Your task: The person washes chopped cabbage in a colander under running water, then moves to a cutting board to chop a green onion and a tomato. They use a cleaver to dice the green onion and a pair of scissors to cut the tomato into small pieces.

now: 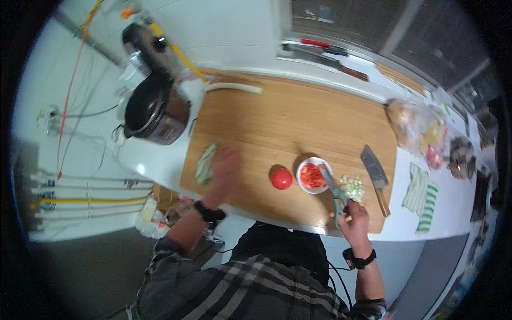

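Observation:
My left hand (226, 168), blurred, is over the left part of the wooden cutting board (256, 120), against a pale green-and-white striped piece (206, 164). Whether its fingers grip that piece cannot be made out. My right hand (354, 222) holds kitchen scissors (337, 192) by their teal handles. Their blades reach across the right rim of a white bowl (314, 190) containing chopped red pieces (313, 175). A red tomato (281, 179) rests left of the bowl. Chopped pale green bits (352, 188) lie to its right, beside the scissors.
A cleaver (375, 172) lies at the board's right side; a long white stalk (234, 87) lies at its far left edge. An open electric cooker (158, 116) stands left. Plastic-bagged produce (416, 124) and a striped cloth (419, 196) are right. Knives (326, 60) occupy the windowsill.

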Demonstrator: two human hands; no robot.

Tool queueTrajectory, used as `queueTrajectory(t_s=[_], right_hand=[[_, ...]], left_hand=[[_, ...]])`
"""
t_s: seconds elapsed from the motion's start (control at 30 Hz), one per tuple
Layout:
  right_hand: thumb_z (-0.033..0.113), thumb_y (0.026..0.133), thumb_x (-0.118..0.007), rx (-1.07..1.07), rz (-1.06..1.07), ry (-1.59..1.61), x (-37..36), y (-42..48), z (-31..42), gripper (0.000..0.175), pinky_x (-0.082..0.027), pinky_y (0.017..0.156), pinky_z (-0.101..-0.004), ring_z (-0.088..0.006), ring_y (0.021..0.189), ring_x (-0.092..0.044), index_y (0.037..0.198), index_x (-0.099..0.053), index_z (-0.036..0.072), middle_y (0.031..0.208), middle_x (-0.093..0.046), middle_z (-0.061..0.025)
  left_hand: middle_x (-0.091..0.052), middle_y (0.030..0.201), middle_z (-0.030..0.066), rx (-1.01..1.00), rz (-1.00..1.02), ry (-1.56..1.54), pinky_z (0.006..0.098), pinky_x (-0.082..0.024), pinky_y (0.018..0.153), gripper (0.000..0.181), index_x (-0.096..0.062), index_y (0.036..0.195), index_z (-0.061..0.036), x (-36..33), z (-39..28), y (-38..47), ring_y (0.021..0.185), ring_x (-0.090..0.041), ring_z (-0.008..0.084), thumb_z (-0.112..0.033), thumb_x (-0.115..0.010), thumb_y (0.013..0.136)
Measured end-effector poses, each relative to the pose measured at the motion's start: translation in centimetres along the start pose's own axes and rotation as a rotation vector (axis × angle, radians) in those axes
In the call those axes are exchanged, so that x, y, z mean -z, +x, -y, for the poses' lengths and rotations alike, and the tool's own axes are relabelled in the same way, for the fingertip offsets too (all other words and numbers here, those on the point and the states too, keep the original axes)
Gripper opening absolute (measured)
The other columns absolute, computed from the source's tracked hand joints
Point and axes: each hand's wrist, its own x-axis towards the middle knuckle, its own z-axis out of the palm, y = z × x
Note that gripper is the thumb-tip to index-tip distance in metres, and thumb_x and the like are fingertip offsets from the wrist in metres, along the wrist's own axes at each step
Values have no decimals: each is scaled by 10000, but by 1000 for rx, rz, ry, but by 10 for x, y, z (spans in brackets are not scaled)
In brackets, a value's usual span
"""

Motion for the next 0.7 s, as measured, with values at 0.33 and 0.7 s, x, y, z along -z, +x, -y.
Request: queueTrajectory(t_s=[0.33, 0.7], right_hand=[[407, 951, -777, -414, 417, 1014, 14, 3, 32, 491, -512, 752, -253, -83, 815, -608, 1225, -678, 12, 891, -659, 18], [688, 940, -624, -327, 890, 1542, -6, 15, 77, 802, -413, 646, -261, -145, 774, -566, 1316, -648, -20, 931, -630, -54]], left_hand=[[-690, 1237, 109, 886, 53, -438, 372, -538, 959, 450, -583, 1404, -27, 37, 68, -2, 1072, -654, 206, -356, -453, 1124], [-591, 1390, 87, 536, 330, -1704, 387, -499, 1070, 408, -435, 1474, -72, -22, -220, 54, 1220, -608, 179, -322, -406, 1153]])
